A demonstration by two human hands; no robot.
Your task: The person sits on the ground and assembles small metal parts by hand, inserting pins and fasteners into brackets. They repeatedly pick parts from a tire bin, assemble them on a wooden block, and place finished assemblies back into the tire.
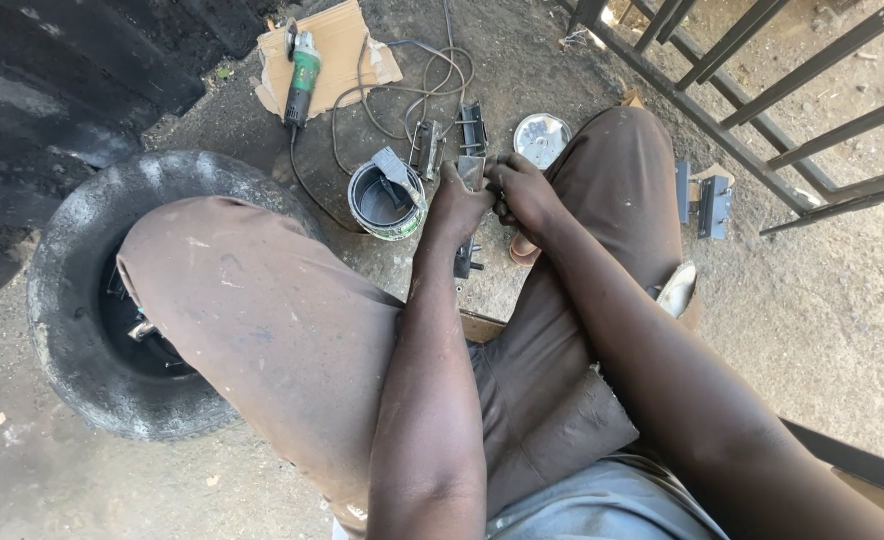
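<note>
Bracket: small grey metal piece, upright between the two hands, low over the ground between the knees; top edge showing above the fingers.
Left hand: grip narrow, closed around the bracket's left side, knuckles toward the camera.
Right hand: grip closed too, fingers curled against the bracket's right side (whether on the bracket alone or on something small with it, cannot tell).
Below the hands: another dark metal part on the ground, partly hidden by the left wrist.
Can: open round tin just left of the left hand, dark inside, a flat tool leaning out over its rim.
Lid: round, pale, flat on the ground just beyond the right hand.
Hinges: two dark metal pieces lying side by side past the can, near the cable.
Grinder: green-bodied, resting on a scrap of cardboard, well apart from the hands; black cable looping from it across the ground.
Tyre: lying flat at the left, partly under the left knee.
Plates: grey metal pieces on the ground beside the right knee.
Railing: dark metal bars slanting across the upper right.
</note>
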